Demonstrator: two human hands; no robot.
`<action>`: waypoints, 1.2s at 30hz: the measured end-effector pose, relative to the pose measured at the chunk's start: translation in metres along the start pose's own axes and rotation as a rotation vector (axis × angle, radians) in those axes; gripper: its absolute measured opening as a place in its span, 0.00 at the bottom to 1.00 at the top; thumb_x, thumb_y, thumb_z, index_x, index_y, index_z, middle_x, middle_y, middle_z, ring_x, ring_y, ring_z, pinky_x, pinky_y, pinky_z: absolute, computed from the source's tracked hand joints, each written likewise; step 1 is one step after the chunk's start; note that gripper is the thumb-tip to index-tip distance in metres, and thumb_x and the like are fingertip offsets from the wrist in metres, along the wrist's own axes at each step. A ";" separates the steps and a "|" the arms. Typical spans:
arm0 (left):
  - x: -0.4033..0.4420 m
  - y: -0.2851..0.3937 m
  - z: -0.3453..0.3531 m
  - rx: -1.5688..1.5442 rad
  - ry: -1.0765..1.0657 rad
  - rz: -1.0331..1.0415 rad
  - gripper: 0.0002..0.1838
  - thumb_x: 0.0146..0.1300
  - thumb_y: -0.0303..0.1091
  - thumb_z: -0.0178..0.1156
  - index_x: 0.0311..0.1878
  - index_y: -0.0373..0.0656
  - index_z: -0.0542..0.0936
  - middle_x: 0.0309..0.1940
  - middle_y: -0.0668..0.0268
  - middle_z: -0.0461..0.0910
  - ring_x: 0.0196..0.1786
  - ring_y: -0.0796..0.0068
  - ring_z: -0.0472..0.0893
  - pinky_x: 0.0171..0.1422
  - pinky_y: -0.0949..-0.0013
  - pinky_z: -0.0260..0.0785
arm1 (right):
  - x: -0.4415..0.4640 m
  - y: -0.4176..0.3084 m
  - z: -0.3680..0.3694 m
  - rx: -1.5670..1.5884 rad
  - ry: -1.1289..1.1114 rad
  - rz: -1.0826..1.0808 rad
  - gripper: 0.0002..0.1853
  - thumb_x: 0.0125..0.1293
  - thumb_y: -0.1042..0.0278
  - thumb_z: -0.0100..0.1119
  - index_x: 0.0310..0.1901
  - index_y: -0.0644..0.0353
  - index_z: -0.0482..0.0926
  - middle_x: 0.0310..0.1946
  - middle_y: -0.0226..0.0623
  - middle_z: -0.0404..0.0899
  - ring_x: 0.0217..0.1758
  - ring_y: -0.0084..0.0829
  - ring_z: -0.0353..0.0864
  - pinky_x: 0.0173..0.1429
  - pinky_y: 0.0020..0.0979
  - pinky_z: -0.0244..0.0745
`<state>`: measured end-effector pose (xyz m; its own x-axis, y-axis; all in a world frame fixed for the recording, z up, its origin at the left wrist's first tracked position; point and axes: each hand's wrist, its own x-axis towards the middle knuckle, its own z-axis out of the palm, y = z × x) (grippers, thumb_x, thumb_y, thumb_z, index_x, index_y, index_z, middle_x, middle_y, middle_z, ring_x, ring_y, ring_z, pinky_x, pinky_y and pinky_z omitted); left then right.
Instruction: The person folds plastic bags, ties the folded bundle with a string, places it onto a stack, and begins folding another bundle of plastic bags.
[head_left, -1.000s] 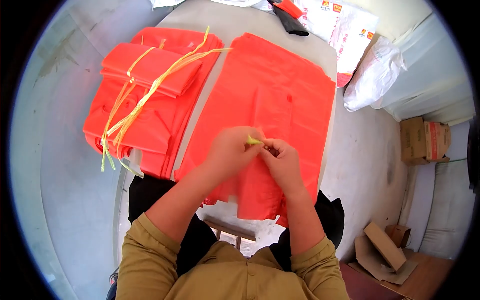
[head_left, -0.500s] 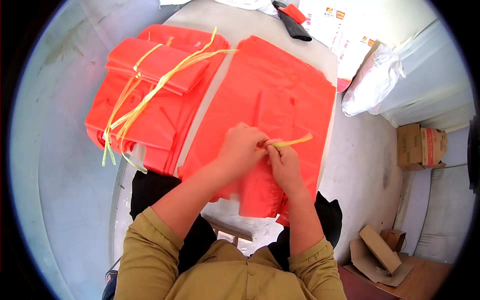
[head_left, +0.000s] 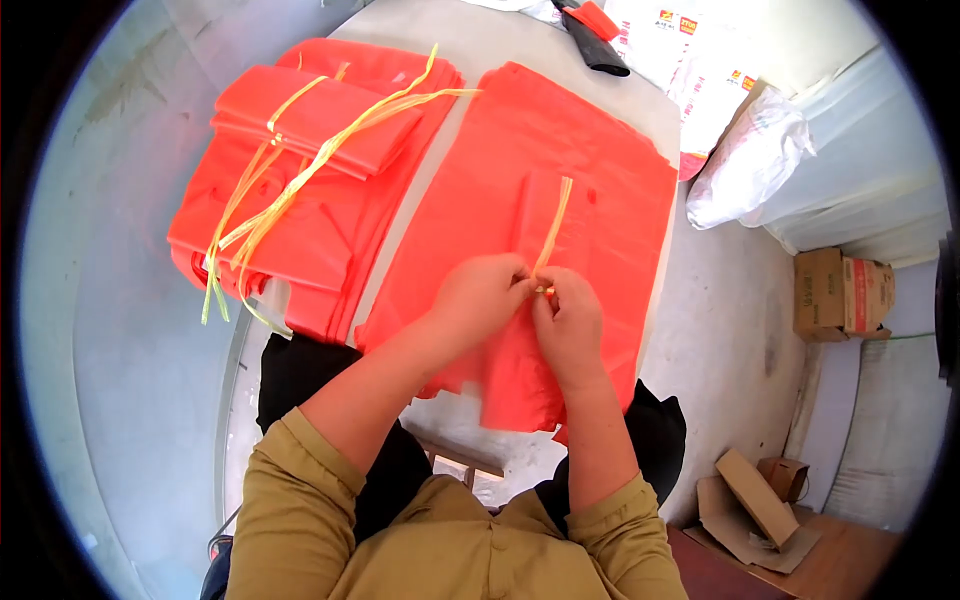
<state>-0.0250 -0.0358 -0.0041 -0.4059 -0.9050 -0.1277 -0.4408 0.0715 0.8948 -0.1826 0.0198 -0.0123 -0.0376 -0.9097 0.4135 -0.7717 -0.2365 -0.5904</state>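
My left hand point(head_left: 487, 292) and my right hand point(head_left: 568, 318) meet over a narrow folded red bundle point(head_left: 522, 375), fingers pinched on a yellow strip point(head_left: 556, 225). One end of the strip points away from me across the red plastic. Beneath the bundle lies a wide stack of flat red plastic sheets point(head_left: 610, 170). To the left, another red pile point(head_left: 200, 215) carries a folded red bundle point(head_left: 340, 110) tied with yellow strip, and loose yellow strips point(head_left: 300, 182) lie across it.
The pale table point(head_left: 450, 28) holds both piles. A black and red item point(head_left: 597, 50) lies at its far edge. White printed sacks point(head_left: 750, 160) stand beyond it at the right. Cardboard boxes point(head_left: 825, 295) and opened cardboard point(head_left: 760, 500) are farther right.
The yellow strip first showed as a short piece between my fingers, then stretched right, and now points away from me. Both hands have stayed close together over the bundle.
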 end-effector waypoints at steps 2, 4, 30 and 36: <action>-0.001 -0.002 0.000 0.121 0.013 0.113 0.10 0.73 0.36 0.62 0.41 0.38 0.85 0.35 0.54 0.87 0.41 0.50 0.86 0.44 0.50 0.76 | 0.001 0.000 0.001 -0.081 0.015 -0.089 0.15 0.63 0.84 0.65 0.50 0.59 0.85 0.40 0.35 0.85 0.40 0.36 0.80 0.44 0.35 0.78; -0.001 -0.007 0.003 0.151 0.017 0.141 0.12 0.74 0.37 0.62 0.43 0.37 0.84 0.38 0.51 0.86 0.44 0.48 0.85 0.47 0.49 0.76 | 0.001 -0.002 -0.001 -0.138 0.017 -0.139 0.17 0.62 0.84 0.66 0.52 0.59 0.86 0.41 0.37 0.86 0.42 0.40 0.82 0.46 0.37 0.80; -0.010 -0.009 0.004 0.080 0.059 0.128 0.09 0.71 0.33 0.63 0.43 0.38 0.86 0.40 0.51 0.86 0.46 0.48 0.85 0.50 0.51 0.76 | -0.003 -0.009 -0.005 0.252 -0.084 0.384 0.14 0.68 0.73 0.67 0.54 0.61 0.82 0.40 0.43 0.85 0.38 0.38 0.84 0.47 0.37 0.80; -0.009 -0.003 0.001 0.041 0.013 0.073 0.08 0.71 0.32 0.62 0.43 0.37 0.86 0.39 0.52 0.85 0.45 0.48 0.85 0.48 0.51 0.76 | 0.007 -0.015 -0.013 0.282 -0.225 0.452 0.13 0.69 0.81 0.61 0.54 0.63 0.77 0.41 0.30 0.79 0.38 0.21 0.76 0.43 0.26 0.75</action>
<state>-0.0211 -0.0273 -0.0062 -0.4276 -0.9022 -0.0573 -0.4429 0.1538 0.8833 -0.1795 0.0211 0.0086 -0.1650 -0.9843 -0.0623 -0.5103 0.1392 -0.8486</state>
